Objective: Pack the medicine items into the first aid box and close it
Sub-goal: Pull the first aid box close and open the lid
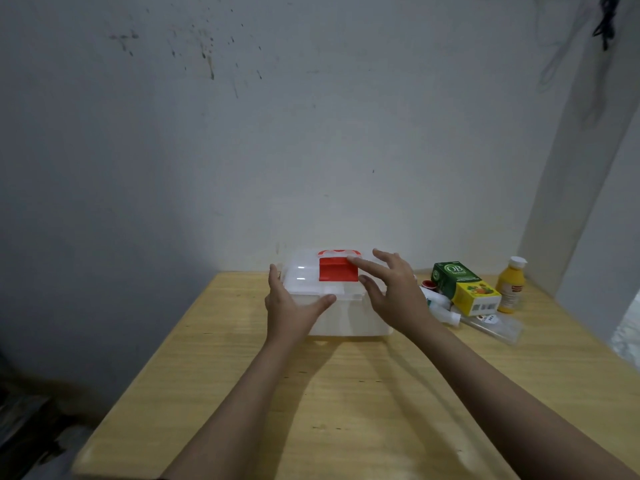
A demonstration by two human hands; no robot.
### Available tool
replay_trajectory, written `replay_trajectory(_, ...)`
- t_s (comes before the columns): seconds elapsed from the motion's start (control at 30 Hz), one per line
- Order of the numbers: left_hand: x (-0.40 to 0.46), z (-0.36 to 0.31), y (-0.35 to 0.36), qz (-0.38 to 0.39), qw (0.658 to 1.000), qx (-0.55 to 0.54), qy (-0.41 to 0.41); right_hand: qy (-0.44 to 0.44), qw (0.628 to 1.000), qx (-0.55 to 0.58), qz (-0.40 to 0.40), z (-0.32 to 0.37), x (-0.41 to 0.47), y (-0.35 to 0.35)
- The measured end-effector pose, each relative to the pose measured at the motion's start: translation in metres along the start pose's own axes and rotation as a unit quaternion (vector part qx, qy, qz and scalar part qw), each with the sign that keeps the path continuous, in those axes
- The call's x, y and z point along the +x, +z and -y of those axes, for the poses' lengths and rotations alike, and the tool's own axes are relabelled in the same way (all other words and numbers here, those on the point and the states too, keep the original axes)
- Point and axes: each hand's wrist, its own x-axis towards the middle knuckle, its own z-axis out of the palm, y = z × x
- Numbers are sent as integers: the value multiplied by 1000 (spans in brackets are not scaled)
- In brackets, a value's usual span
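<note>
Both hands, fingers spread, flank the shut first aid box [332, 299], left hand [291, 306] at its left end, right hand [391, 289] over its red handle [337, 270], medicine items [467, 292] lying rightward.

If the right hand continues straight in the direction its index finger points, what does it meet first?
Most likely the red handle on the lid of the first aid box: the right hand points left over it, fingertip at its edge. Whether it already touches is unclear.

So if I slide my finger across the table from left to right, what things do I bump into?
left hand → first aid box → right hand → green box → yellow box → yellow bottle
</note>
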Motion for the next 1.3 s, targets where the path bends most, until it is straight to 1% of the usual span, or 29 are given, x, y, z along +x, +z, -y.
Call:
replay_trajectory(0.1,-1,4,2,7,1000,-8,0,-9,1000,2,-25,1,9,-4)
replay_trajectory(0.2,-2,7,4,9,1000,-18,-6,-8,1000,-16,-18,-2,24,-10)
replay_trajectory(0.3,-3,9,4,9,1000,-2,0,1,1000,-21,-21,-7,50,-19)
replay_trajectory(0.53,-5,17,3,-12,1000,-9,15,42,997,36,-46,-17,114,-27)
replay_trajectory(0.7,-7,24,5,-20,999,-27,31,62,991,74,-93,-29,132,-13)
replay_trajectory(0.77,-7,27,7,-30,998,-31,47,77,988,91,-98,-35,135,-6)
replay_trajectory(1.07,-3,32,17,-57,994,-64,65,99,993,51,-27,-47,140,13)
replay_trajectory(1.23,-3,33,17,-57,994,-72,58,83,996,18,8,-51,127,2)
replay_trajectory(1.3,-3,31,16,-58,994,-75,49,88,996,8,10,-53,116,-8)
